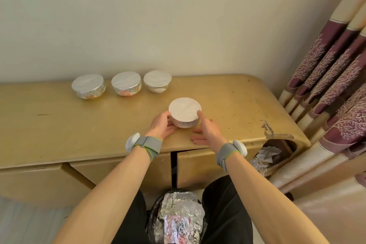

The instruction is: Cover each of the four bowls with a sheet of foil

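Touching bowl (185, 110): L hand (161, 125), R hand (208, 130).

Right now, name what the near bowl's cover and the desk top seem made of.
Round silver cover on the near bowl: thin metal foil, dull and smooth on top, crinkled and glinting down the side. Tan desk top: probably wood or board under a semi-gloss coating, which has chipped off at the right corner.

The foil (185, 110) is smooth and pale on top, crinkled and shiny down the side. The surface (59, 125) is satin wood, scuffed, its veneer (267, 128) chipped at 3 o'clock.
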`<act>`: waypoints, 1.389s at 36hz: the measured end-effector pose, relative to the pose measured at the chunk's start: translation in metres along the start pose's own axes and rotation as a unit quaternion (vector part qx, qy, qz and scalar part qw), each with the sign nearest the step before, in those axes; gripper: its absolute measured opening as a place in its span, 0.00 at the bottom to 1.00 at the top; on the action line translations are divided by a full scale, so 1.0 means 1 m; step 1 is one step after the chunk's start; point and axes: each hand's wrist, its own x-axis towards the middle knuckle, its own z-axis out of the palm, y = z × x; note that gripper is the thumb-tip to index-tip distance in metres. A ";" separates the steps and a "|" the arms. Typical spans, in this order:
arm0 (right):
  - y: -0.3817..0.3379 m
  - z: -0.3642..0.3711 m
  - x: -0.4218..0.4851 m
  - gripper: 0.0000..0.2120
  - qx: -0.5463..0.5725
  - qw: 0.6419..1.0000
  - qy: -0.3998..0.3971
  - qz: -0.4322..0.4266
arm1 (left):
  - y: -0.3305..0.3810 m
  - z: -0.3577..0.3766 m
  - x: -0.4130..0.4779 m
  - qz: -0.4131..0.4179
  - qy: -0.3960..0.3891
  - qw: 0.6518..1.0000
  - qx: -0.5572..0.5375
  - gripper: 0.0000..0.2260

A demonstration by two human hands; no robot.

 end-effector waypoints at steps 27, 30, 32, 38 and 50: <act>-0.058 0.036 0.084 0.18 0.252 0.967 -0.034 0.013 | 0.003 -0.087 0.061 0.195 0.165 0.740 0.622 0.19; -0.069 0.039 0.097 0.18 0.250 0.968 -0.027 0.011 | -0.005 -0.092 0.065 0.215 0.178 0.719 0.636 0.20; -0.077 0.038 0.103 0.17 0.249 0.968 -0.022 0.008 | -0.007 -0.090 0.065 0.233 0.193 0.712 0.633 0.21; -0.092 0.047 0.121 0.18 0.244 0.970 -0.019 0.006 | -0.008 -0.091 0.069 0.242 0.203 0.716 0.623 0.21; -0.083 0.048 0.119 0.19 0.223 0.974 -0.044 -0.011 | -0.008 -0.094 0.065 0.250 0.215 0.715 0.617 0.21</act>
